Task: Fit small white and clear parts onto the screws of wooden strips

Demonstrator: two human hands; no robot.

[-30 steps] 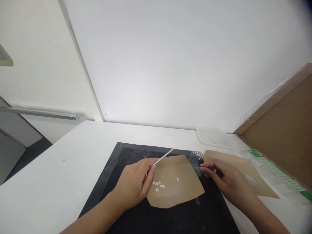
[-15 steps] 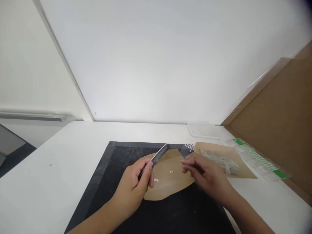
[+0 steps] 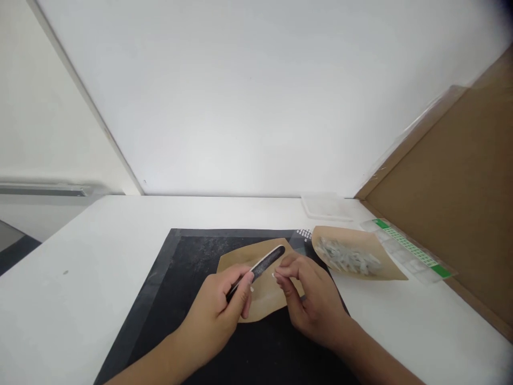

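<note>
Broadly, taking the brown sheet (image 3: 264,307) below the hands as the clock's centre, a white wall (image 3: 240,96) fills twelve o'clock, with a white table (image 3: 72,299) running up to it. A brown panel (image 3: 452,182) stands at two o'clock. Beneath the sheet, a black mat (image 3: 192,262) stretches toward six. At two o'clock a second brown paper (image 3: 388,267) bears a loose heap of pale translucent pieces (image 3: 348,256); past it, between two and three, lies a clear plastic case (image 3: 409,251) with a green band.

The left hand (image 3: 224,303), between eight and nine, is curled closed around a black file (image 3: 267,263), whose pale-edged, rounded tip points between one and two, raised above the sheet. The right hand (image 3: 312,300), between three and four, has thumb and forefinger nearly together just beside the file; whether they grip anything cannot be told. A shallow clear tray (image 3: 326,208) sits between one and two. Smallest is a white fleck (image 3: 273,275) near the right fingertips.

Anything tiny in that pinch could spring away if the file's edge catches it or the fingertips slacken, and a swing of the right hand toward two o'clock could knock the heap and scatter it
</note>
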